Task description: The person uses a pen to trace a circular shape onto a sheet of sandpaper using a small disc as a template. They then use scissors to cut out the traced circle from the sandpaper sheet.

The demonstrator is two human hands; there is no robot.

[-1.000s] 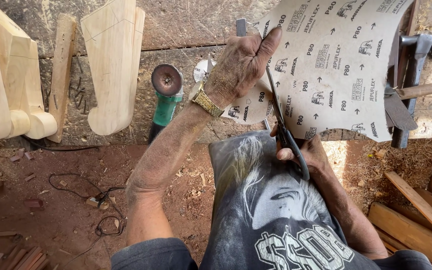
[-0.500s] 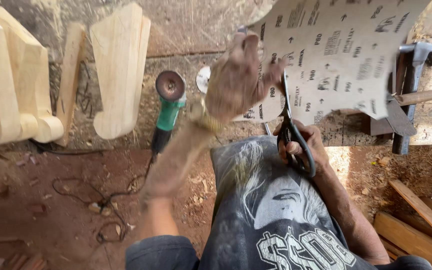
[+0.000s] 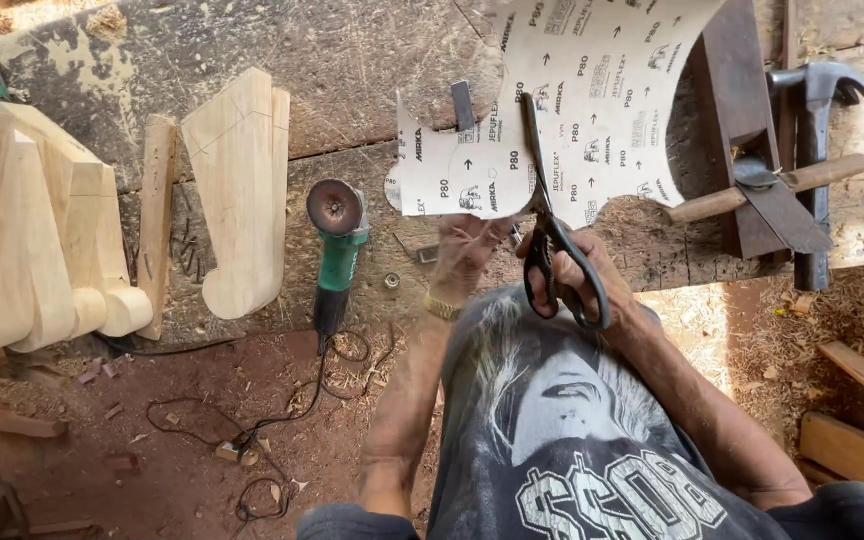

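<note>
The right hand (image 3: pixel 577 275) has its fingers (image 3: pixel 592 262) threaded through the black loops of a pair of scissors (image 3: pixel 552 215), closed on the handles, blades pointing far and lying across a sheet of sandpaper (image 3: pixel 592 110). The left hand (image 3: pixel 467 250) pinches the near edge of that sheet just left of the blades, fingers closed on the paper; a gold watch (image 3: pixel 442 307) sits at its wrist. The sheet, pale back up, is held above the worn wooden worktop (image 3: pixel 352 70). To the left on the worktop lie a green angle grinder (image 3: pixel 337 250) and a curved wooden cut-out (image 3: pixel 242 190). To the right rest a wooden hand plane (image 3: pixel 752 170) and a claw hammer (image 3: pixel 812 150).
</note>
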